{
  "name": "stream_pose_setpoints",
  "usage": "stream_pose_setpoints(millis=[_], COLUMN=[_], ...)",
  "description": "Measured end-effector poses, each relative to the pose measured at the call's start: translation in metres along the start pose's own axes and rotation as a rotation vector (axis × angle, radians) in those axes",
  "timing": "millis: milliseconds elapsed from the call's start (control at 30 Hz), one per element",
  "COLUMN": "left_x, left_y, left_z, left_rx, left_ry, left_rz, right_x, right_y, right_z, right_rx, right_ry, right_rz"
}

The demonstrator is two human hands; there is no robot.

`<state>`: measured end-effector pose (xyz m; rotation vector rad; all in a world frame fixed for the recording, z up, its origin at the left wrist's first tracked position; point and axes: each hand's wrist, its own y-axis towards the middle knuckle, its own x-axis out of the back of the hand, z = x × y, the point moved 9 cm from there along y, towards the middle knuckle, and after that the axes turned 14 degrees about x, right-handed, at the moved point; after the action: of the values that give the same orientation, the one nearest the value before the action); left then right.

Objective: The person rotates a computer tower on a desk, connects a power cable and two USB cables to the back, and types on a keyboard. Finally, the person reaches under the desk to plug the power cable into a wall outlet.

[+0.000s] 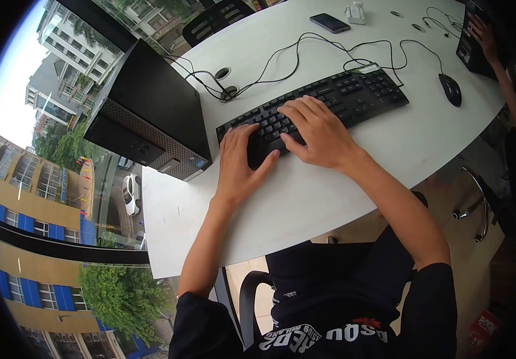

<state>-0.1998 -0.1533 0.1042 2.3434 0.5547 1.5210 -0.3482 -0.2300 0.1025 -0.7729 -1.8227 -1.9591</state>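
A black keyboard (360, 102) lies at a slant on the white table, its right end pointing away from me. My left hand (239, 160) rests over the keyboard's left end, fingers curved on the keys and thumb spread apart. Over the middle keys is my right hand (321, 134), its fingers bent and the thumb touching near the front rows. Neither hand holds anything. Some keys are hidden under my fingers. To the right of the keyboard sits a black wired mouse (450, 90), apart from both hands.
A black computer tower (156, 110) stands left of the keyboard, beside the window. Thin black cables (270, 66) run behind the keyboard to a table hole (229, 93). Farther back lie a phone (330, 23) and a white object (355, 12). Another person's hand (483, 36) is at the right.
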Motion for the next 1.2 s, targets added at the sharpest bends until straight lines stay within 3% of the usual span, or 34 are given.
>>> stream_pose_setpoints(millis=[167,300,600,900,1100,1200], left_x=[0.002,0.0,-0.011,-0.016,-0.012,-0.005], left_y=[0.005,0.002,0.004,0.007,0.006,0.004], left_z=[-0.004,-0.01,-0.01,-0.02,-0.025,-0.014], left_rx=[0.068,-0.016,-0.06,-0.093,-0.081,0.041], left_ry=[0.028,0.018,0.088,0.042,0.045,0.015], left_rz=[0.014,0.005,0.082,0.103,0.122,0.043], right_x=[-0.006,-0.018,-0.014,-0.019,0.015,0.024], right_y=[-0.003,-0.007,-0.003,-0.005,-0.007,-0.012], right_z=[0.001,-0.004,0.008,0.005,-0.032,-0.043], right_rx=[-0.011,-0.066,0.012,-0.04,-0.223,-0.314], right_ry=[-0.04,-0.007,0.063,0.085,0.029,0.032], right_rz=[0.044,0.154,0.106,0.145,-0.052,-0.122])
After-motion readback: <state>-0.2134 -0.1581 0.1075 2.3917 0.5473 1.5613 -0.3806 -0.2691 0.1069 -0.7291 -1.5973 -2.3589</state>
